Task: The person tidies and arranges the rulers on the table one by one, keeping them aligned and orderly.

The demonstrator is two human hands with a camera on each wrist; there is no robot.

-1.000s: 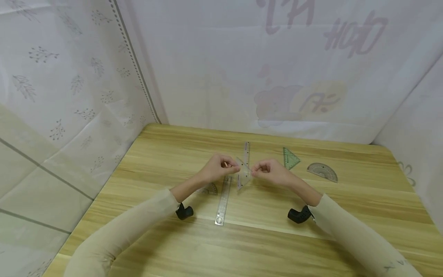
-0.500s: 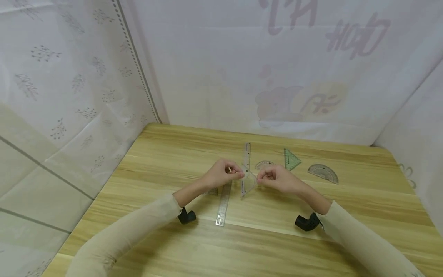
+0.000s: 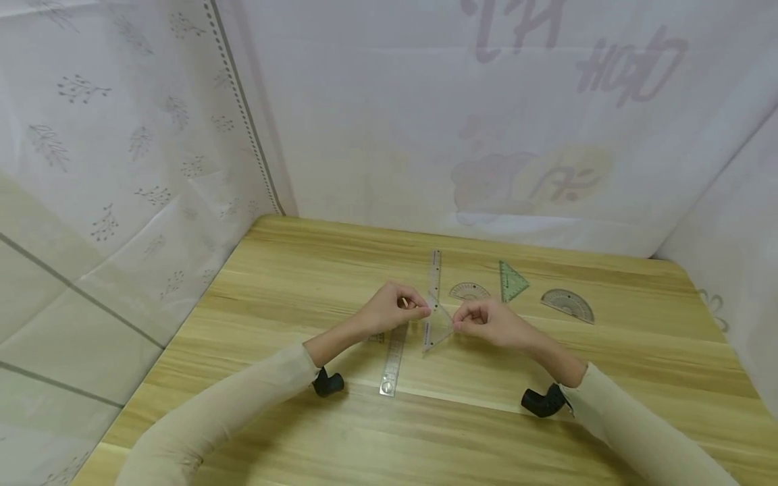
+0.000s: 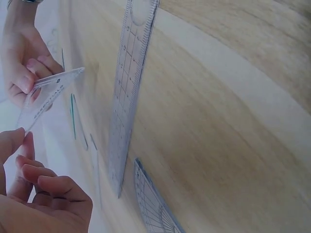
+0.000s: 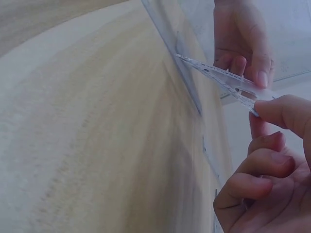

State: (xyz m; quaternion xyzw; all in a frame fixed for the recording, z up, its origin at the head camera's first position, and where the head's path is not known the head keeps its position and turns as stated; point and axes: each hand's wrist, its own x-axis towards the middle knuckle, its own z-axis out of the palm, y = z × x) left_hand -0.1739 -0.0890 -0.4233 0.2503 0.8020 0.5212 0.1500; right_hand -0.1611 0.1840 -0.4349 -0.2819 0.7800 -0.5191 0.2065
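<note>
A clear set square is held up over the table between both hands. My left hand pinches one corner of it between thumb and forefinger. On the opposite side, the right hand pinches another corner, its other fingers curled, as the right wrist view shows. The set square is tilted there, one pointed end aimed away from the fingers. Below the left hand lies a clear ruler, and beside it a clear protractor, mostly hidden by the left wrist in the head view.
Behind the set square lies another clear ruler. To its right are a small protractor, a green set square and a larger grey protractor. The wooden table meets hanging cloth at the back and sides.
Both hands have shifted slightly right and toward the person, carrying the set square with them. The small protractor behind the right hand has come into view.
</note>
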